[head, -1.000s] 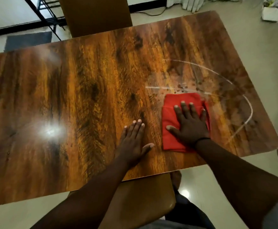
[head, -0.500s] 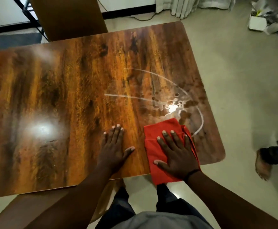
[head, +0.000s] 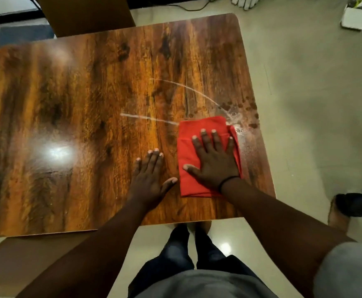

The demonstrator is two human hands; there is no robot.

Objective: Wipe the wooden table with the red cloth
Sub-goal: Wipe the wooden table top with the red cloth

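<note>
The red cloth (head: 199, 160) lay folded flat on the wooden table (head: 72, 117), toward the right end and near the front edge. The right hand (head: 213, 161) pressed down on it palm first, fingers stretched out and slightly spread, thumb pointing left across the fabric; nothing was pinched or gripped. A thin dark band (head: 228, 181) circled that wrist.

The left hand (head: 151, 177) sat just left of the cloth, flat on bare wood, fingers straight and together, thumb angled toward the cloth's edge and close to it; whether it touched, I could not tell.

Wet marks showed on the tabletop: two pale streaks (head: 154, 118) running left from the cloth's far side, one straight, one curved, and a patch of droplets (head: 242, 114) just beyond the cloth's far right corner, near the table's right edge. A bright glare (head: 57, 152) sat on the left half of the surface.

A brown chair back (head: 85, 14) stood at the far side of the table. A second chair seat (head: 25, 263) sat at the near left. The person's dark trousers (head: 175, 250) showed below the table edge. Another person's foot (head: 337, 214) was on the floor (head: 309, 82) to the right.
</note>
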